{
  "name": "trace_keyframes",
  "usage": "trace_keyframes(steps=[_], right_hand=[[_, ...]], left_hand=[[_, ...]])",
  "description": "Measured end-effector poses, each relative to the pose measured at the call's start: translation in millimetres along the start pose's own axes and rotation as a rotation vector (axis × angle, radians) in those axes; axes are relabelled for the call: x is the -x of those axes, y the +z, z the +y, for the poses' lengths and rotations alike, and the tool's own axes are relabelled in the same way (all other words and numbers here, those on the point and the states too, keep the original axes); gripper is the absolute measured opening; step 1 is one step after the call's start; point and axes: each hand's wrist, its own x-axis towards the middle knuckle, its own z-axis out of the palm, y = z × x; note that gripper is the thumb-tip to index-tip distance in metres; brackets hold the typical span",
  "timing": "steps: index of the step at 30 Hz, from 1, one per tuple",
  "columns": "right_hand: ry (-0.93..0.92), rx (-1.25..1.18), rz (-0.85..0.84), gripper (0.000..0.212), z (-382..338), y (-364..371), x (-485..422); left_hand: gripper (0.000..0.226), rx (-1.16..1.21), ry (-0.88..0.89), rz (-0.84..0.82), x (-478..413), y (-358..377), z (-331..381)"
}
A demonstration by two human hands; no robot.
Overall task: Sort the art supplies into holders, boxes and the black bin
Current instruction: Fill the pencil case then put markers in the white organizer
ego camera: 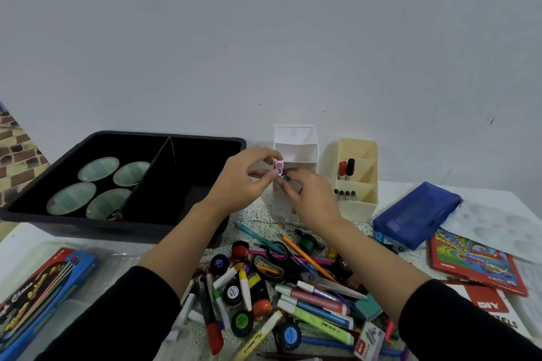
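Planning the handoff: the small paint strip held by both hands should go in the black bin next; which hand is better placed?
Probably left. The left hand grips the paint strip beside the black bin; the right hand sits farther away.

"DIY" stands in white on the red-and-white box (487,306) at the table's right edge; other print is unreadable.
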Motion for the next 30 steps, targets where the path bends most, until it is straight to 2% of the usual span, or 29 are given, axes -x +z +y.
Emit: trace_keyframes(steps=[5, 12, 19, 24, 30], right_hand=[[0.008, 0.005, -0.027, 0.031, -0.6, -1.2, -0.9], [0.039, -0.070, -0.086, 0.040, -6.4, -11.3, -2.6], [0.016, -0.059, -0.104, 0.026, 0.2, -11.5, -7.5], [0.009, -0.055, -0.124, 0.023, 0.1, -11.0, -8.4], [0.010, -0.105, -0.128, 0.023, 1.9, -13.2, -9.4]], left_hand=[[0.019, -0.005, -0.019, 0.058, -0.6, 3.1, 4.3], [0.048, -0.052, -0.026, -0.002, 5.0, 5.7, -4.2], [0.039, 0.004, -0.087, 0.009, 1.8, 7.5, 1.2], [0.028, 0.010, -0.105, 0.007, -0.7, 5.6, 5.4], [0.032, -0.040, -0.116, 0.009, -2.7, 6.1, 5.0]])
